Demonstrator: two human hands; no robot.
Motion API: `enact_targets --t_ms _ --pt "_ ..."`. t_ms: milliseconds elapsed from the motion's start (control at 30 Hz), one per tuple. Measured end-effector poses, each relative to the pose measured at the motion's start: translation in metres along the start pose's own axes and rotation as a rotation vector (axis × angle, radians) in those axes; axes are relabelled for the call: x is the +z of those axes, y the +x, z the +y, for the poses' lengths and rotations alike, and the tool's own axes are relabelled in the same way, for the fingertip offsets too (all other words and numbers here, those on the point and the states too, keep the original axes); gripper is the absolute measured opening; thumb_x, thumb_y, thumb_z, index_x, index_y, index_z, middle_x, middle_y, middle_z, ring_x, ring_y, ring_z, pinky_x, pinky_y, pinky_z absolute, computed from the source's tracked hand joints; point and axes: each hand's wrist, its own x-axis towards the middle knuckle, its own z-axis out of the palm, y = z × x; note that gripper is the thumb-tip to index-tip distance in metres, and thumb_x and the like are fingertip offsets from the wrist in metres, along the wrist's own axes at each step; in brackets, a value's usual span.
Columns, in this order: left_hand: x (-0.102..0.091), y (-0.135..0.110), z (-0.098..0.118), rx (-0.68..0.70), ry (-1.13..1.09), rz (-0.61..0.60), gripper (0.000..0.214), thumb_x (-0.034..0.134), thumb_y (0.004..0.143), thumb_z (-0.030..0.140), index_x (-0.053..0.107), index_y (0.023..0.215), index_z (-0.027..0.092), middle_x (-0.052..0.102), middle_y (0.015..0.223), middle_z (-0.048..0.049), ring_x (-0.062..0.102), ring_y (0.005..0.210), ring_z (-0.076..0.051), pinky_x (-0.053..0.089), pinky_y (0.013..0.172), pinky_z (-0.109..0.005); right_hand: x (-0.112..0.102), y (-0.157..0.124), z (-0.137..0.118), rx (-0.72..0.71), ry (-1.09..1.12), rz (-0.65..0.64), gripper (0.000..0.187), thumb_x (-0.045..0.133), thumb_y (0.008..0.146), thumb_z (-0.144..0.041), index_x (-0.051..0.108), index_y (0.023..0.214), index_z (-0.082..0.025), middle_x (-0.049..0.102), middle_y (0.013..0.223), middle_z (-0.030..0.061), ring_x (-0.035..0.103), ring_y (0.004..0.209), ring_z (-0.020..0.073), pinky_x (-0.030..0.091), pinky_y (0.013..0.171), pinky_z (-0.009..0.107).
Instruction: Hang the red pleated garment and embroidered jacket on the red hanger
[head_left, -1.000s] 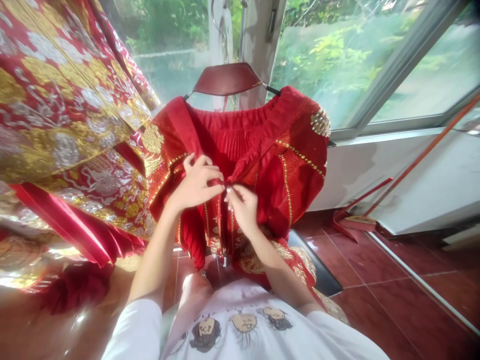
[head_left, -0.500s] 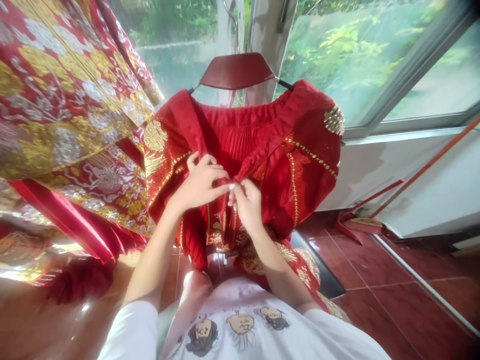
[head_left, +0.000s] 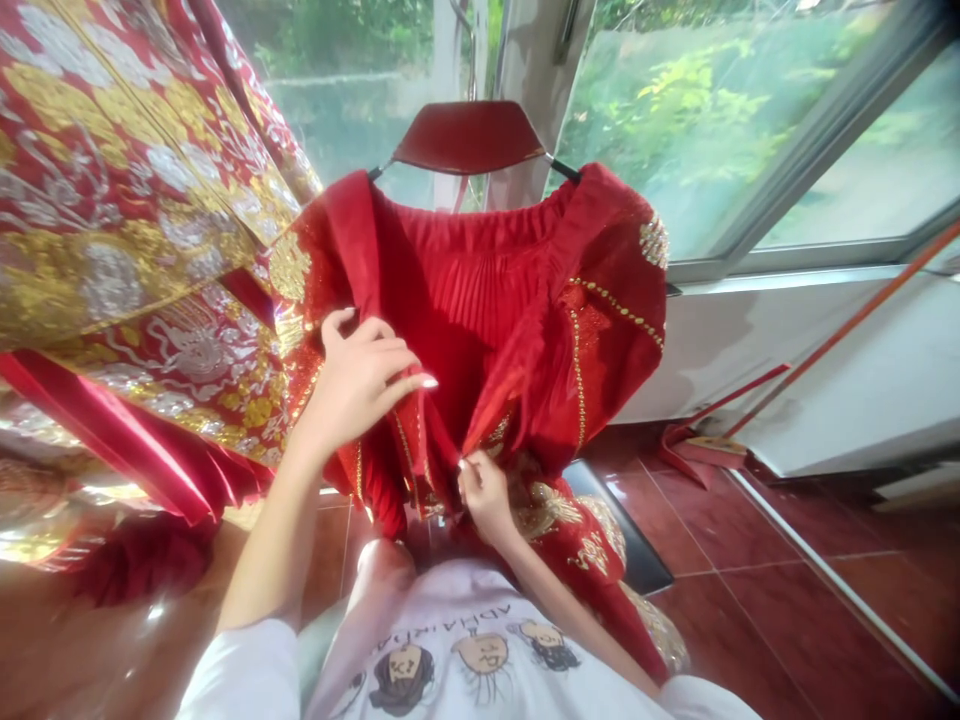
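Note:
A red blouse (head_left: pixel 465 270) with gold beading hangs in front of me on a hanger (head_left: pixel 471 138) that has a brownish-red top plate. Its front is parted, and the pleated inside of the back shows between the two edges. My left hand (head_left: pixel 367 370) lies over the left front panel, fingers spread and thumb stretched to the right. Lower down, my right hand (head_left: pixel 486 495) pinches the right front edge of the blouse between thumb and fingers, pulling it taut. Whether my left fingertips catch any cloth is hidden.
A red, gold and silver embroidered cloth (head_left: pixel 165 200) hangs close on the left. Behind the hanger are window panes (head_left: pixel 675 130). On the tiled floor (head_left: pixel 720 620) at right, a red dustpan (head_left: pixel 694 455) and a long stick (head_left: pixel 847 340) lean near the wall. Gold-patterned red fabric (head_left: pixel 585 540) hangs low.
My hands have parted from the middle of the neckline. The left moved left along the panel; the right moved down, drawing the front edge with it, and the front has opened wider.

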Motion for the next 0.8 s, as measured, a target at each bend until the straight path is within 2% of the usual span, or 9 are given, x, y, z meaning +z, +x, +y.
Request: enact_targets --t_ms 67,167,267,300,367,467,600,700,800 --pt "0.002 -0.004 -0.005 -0.026 0.007 -0.011 0.037 0.047 0.095 0.045 0.065 0.075 0.019 0.067 0.075 -0.0026 0.053 0.090 -0.023 0.025 0.104 -0.053 -0.010 -0.006 -0.002 -0.004 -0.036 -0.017 0.031 0.047 0.085 -0.045 0.044 0.067 -0.020 0.049 0.048 -0.0025 0.046 0.041 0.0113 0.037 0.043 0.023" --pt "0.001 -0.003 -0.001 -0.050 -0.097 0.084 0.036 0.046 0.093 0.047 0.065 0.084 0.018 0.067 0.085 -0.0043 0.056 0.087 -0.021 0.040 0.093 -0.044 -0.036 0.000 -0.036 -0.052 -0.117 0.041 0.028 0.050 0.088 -0.043 0.056 0.076 -0.019 0.057 0.056 0.0004 0.053 0.048 0.0141 0.043 0.050 0.026" --pt "-0.002 0.013 0.017 -0.191 -0.152 0.436 0.030 0.049 0.092 0.043 0.064 0.094 0.017 0.064 0.092 -0.0061 0.059 0.084 -0.019 0.049 0.081 -0.036 -0.061 0.025 -0.095 -0.366 -0.294 0.518 0.024 0.055 0.087 -0.040 0.061 0.095 -0.018 0.065 0.081 0.0053 0.060 0.066 0.0159 0.050 0.067 0.030" --pt "-0.002 0.021 0.023 -0.277 -0.110 0.561 0.027 0.053 0.089 0.040 0.063 0.099 0.017 0.063 0.096 -0.0079 0.060 0.088 -0.021 0.050 0.080 -0.036 -0.066 0.038 -0.115 -0.497 -0.323 0.711 0.025 0.054 0.088 -0.039 0.060 0.099 -0.017 0.065 0.091 0.0076 0.061 0.073 0.0161 0.052 0.072 0.032" --pt "0.001 0.040 0.031 -0.445 0.003 0.714 0.034 0.062 0.083 0.034 0.060 0.111 0.016 0.058 0.112 -0.0134 0.055 0.108 -0.029 0.049 0.089 -0.043 -0.069 0.068 -0.150 -0.674 -0.373 0.921 0.032 0.052 0.088 -0.039 0.054 0.112 -0.018 0.058 0.115 0.0125 0.060 0.092 0.0195 0.054 0.070 0.033" --pt "0.012 0.068 0.025 -0.562 0.027 0.714 0.061 0.071 0.076 0.034 0.049 0.130 0.017 0.041 0.142 -0.0178 0.027 0.139 -0.038 0.029 0.111 -0.055 -0.062 0.117 -0.177 -0.629 -0.605 0.899 0.063 0.056 0.085 -0.044 0.036 0.137 -0.016 0.033 0.142 0.0214 0.036 0.132 0.0336 0.050 0.088 0.049" --pt "0.024 0.078 0.000 -0.632 -0.038 0.679 0.060 0.061 0.086 0.040 0.042 0.139 0.018 0.025 0.155 -0.0115 0.000 0.148 -0.032 0.004 0.116 -0.062 -0.057 0.159 -0.178 -0.501 -0.740 0.909 0.080 0.056 0.086 -0.048 0.018 0.146 -0.012 0.010 0.149 0.0260 0.015 0.140 0.0405 0.039 0.099 0.061" --pt "0.021 0.070 -0.012 -0.645 0.001 0.709 0.053 0.055 0.090 0.032 0.041 0.140 0.020 0.026 0.155 -0.0107 0.006 0.147 -0.032 0.001 0.115 -0.065 -0.066 0.161 -0.180 -0.399 -0.742 0.979 0.075 0.057 0.085 -0.043 0.024 0.145 -0.011 0.016 0.147 0.0263 0.021 0.136 0.0406 0.039 0.098 0.060" --pt "0.005 0.062 -0.011 -0.655 0.108 0.668 0.052 0.050 0.089 0.017 0.042 0.140 0.018 0.034 0.150 -0.0160 0.019 0.144 -0.036 0.009 0.114 -0.067 -0.084 0.151 -0.195 -0.324 -0.794 0.938 0.053 0.050 0.089 -0.028 0.039 0.138 -0.013 0.033 0.141 0.0228 0.031 0.130 0.0362 0.039 0.096 0.055"
